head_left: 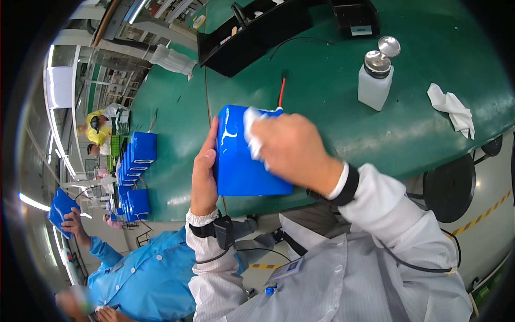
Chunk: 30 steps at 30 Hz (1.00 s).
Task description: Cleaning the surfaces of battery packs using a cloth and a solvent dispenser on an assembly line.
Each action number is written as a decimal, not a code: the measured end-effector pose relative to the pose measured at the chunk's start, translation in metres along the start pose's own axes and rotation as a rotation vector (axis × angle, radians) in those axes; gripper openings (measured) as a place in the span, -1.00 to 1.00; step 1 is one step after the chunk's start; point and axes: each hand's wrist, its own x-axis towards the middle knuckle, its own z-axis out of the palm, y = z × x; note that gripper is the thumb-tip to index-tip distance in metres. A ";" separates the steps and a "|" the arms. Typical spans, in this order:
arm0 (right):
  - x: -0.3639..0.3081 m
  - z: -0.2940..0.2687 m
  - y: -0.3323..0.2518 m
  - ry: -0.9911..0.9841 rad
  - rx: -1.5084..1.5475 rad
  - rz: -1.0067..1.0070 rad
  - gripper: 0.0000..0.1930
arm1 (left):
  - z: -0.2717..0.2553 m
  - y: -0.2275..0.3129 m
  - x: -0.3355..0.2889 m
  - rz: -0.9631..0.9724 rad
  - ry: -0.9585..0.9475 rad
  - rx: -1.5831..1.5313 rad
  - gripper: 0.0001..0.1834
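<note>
A blue shrink-wrapped battery pack [241, 172] with a red lead at its far end is in front of me at the table's near edge. My left hand [205, 174] grips its left side, thumb and fingers along the edge. With my right hand [295, 145], slightly blurred, I pinch a crumpled white wipe [250, 126] against the pack's upper face. Further right stands a white dispenser bottle [375, 86] with its metal lid flipped up. Another white wipe [451, 110] lies crumpled on the table beyond it.
The green table [322, 70] carries black bins [252, 40] at the back. Several blue battery packs [134, 172] stand in rows at the left. A co-worker in a blue coat [145, 273] holds up another blue pack [63, 212]. A round black stool [449, 188] is at the right.
</note>
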 end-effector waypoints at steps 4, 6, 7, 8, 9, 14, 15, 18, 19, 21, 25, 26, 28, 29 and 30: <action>-0.009 -0.005 0.004 -0.181 -0.029 0.261 -0.82 | -0.009 -0.010 0.000 -0.001 0.025 -0.009 -0.11; -0.008 0.000 -0.008 -0.099 -0.010 0.131 -0.83 | -0.001 -0.004 0.003 0.020 -0.016 0.053 -0.07; 0.002 0.005 -0.026 -0.021 0.019 -0.011 -0.83 | -0.002 0.003 -0.003 0.042 -0.018 0.132 -0.03; 0.012 0.003 -0.034 -0.045 0.054 -0.005 -0.81 | -0.004 0.004 -0.002 0.037 -0.025 0.118 0.05; 0.017 0.001 -0.038 -0.068 0.089 0.001 -0.78 | -0.002 0.003 -0.003 0.031 -0.031 0.114 0.05; 0.005 -0.016 0.020 -0.252 -0.018 0.382 -0.79 | -0.001 0.000 0.001 0.040 0.007 0.139 0.05; 0.005 -0.018 0.023 -0.281 -0.026 0.377 -0.78 | -0.001 0.001 0.001 0.040 0.016 0.194 0.04; 0.026 -0.006 0.002 -0.176 0.038 0.142 -0.73 | 0.005 0.006 -0.001 0.022 0.007 0.232 0.04; 0.027 -0.008 0.004 -0.177 0.037 0.141 -0.73 | 0.007 0.007 -0.002 0.014 0.007 0.245 0.04; 0.029 -0.011 0.007 -0.133 0.096 0.008 -0.71 | 0.011 0.008 0.001 0.026 0.007 0.221 0.03; -0.017 -0.041 0.025 -0.425 -0.106 0.209 -0.73 | 0.007 0.008 0.001 0.043 0.007 0.188 0.01; -0.018 -0.041 0.024 -0.424 -0.106 0.211 -0.73 | 0.004 0.006 0.000 0.042 0.005 0.189 0.01; -0.014 -0.037 0.018 -0.461 -0.132 0.176 -0.72 | 0.000 0.004 -0.003 0.069 0.034 0.166 0.01; -0.010 -0.032 0.016 -0.458 -0.143 0.183 -0.72 | 0.002 0.002 0.000 0.071 0.022 0.161 0.01; -0.003 -0.024 0.012 -0.315 -0.119 0.085 -0.70 | 0.003 0.001 0.003 0.069 0.014 0.170 0.02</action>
